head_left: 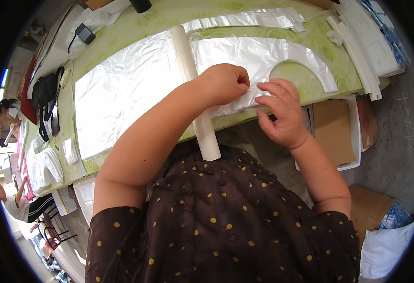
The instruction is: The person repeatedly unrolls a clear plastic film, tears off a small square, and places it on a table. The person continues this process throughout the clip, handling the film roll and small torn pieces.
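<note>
A thin, shiny white plastic sheet (pixel 122 89) lies spread on the table, its right part cut with a rounded notch. Across it rests a pale tube (pixel 183 49), whose near end sticks out past the table edge toward my body. My left arm reaches over the tube. My left hand (pixel 223 85) is closed above the sheet's near edge, thumb and fingers pressed together; whatever they may hold is too small to make out. Just to its right, my right hand (pixel 282 113) is raised at the table edge, fingers apart and bent, with nothing visible in them.
A green patterned cloth (pixel 306 78) covers the table. White rolls (pixel 358 56) lie at the right end. On the left are a black bag (pixel 46 92) and a small black device (pixel 85 34). A white bin (pixel 353 137) stands below, right. People are at the far left.
</note>
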{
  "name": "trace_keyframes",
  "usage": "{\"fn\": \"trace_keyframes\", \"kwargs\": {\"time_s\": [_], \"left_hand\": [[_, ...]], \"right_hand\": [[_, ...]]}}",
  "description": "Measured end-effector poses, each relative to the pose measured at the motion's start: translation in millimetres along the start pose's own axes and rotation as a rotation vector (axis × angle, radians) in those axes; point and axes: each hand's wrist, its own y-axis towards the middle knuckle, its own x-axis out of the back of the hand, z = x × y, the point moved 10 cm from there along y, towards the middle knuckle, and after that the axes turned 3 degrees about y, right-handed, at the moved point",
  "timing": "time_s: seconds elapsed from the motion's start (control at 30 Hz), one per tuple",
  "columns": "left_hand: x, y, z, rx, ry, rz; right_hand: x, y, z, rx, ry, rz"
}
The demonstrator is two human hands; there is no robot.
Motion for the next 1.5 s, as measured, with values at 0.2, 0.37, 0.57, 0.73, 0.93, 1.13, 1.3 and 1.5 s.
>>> {"fn": "trace_keyframes", "kwargs": {"time_s": [0.2,0.37,0.57,0.73,0.93,1.13,1.3,1.5], "left_hand": [[10.3,-1.3,4.5,0.037,0.027,-0.046],[4.2,-13.8,-10.2,-0.143,0.125,-0.106],[-7.2,-0.7,-1.7,-0.063,0.248,-0.054],[6.4,-7.6,3.6,0.036,0.109,-0.055],[24.7,-15.6,10.4,0.039,-0.018,-0.149],[24.9,-19.1,8.7,0.045,-0.096,-0.151],[33.8,9.5,4.3,0.048,-0.405,-0.259],[6.8,60.7,0.4,0.177,-0.989,-0.217]], "right_hand": [[-27.7,-26.4,-17.3,-0.152,-0.047,0.169],[-16.6,-20.6,-4.3,-0.089,-0.019,0.088],[-18.6,-31.3,2.4,-0.074,0.033,0.079],[-20.1,-23.6,16.9,-0.036,0.070,0.086],[-52.4,3.7,-20.2,-0.128,0.039,0.279],[-22.3,6.4,-181.7,-0.651,-0.364,0.054],[-25.6,20.9,-129.7,-0.300,-0.515,-0.017],[-43.0,19.4,-119.6,-0.163,-0.354,0.079]]}}
